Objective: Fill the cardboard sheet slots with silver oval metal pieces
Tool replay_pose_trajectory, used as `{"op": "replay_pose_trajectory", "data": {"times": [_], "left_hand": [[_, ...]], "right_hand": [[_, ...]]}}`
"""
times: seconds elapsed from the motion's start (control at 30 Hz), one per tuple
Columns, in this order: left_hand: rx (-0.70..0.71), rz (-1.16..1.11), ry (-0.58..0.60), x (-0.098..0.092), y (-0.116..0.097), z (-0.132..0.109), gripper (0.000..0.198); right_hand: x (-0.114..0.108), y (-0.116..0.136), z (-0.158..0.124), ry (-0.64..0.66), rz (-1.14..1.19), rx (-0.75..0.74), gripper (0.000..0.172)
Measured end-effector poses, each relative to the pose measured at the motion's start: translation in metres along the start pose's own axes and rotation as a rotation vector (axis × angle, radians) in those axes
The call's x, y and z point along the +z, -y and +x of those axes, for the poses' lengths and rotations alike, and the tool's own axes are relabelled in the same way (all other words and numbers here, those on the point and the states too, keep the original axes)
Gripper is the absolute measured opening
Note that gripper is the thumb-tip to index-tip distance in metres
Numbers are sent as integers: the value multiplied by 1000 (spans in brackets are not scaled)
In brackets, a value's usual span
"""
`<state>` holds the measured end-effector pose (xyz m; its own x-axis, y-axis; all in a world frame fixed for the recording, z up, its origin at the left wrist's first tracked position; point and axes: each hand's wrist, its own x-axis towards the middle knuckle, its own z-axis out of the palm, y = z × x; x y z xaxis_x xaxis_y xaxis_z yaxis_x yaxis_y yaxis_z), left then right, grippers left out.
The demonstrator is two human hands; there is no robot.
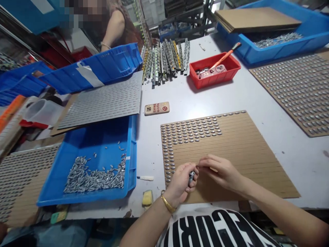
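A slotted cardboard sheet lies in front of me, with rows of small silver oval pieces seated along its top left and down its left edge. My left hand is curled closed around a clump of the same silver pieces at the sheet's near left corner. My right hand rests on the sheet just beside it, its fingers pinched towards the left hand's pieces. A blue tray to my left holds a loose heap of the silver pieces.
A phone lies beyond the sheet. A red bin with tools, a bundle of metal strips, more blue bins and filled sheets surround it. Another person's arm shows at the far left.
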<state>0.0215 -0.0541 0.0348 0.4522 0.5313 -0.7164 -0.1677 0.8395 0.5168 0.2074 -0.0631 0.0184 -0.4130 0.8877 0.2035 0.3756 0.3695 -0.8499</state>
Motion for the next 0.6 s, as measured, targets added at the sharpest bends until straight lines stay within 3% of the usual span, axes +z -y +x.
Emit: {"op": "replay_pose_trajectory", "data": {"times": [0.17,0.27,0.6], "left_hand": [[45,-181,-63,5,-7,20,29],[59,-194,-47,6,-8,26,26],[33,-150,-17,10,-9,35,28]], "right_hand": [[-25,-55,16,-169,-233,140,17],[-30,-77,25,-155,-331,125,22],[-29,-90,37,-50,-578,81,27]]}}
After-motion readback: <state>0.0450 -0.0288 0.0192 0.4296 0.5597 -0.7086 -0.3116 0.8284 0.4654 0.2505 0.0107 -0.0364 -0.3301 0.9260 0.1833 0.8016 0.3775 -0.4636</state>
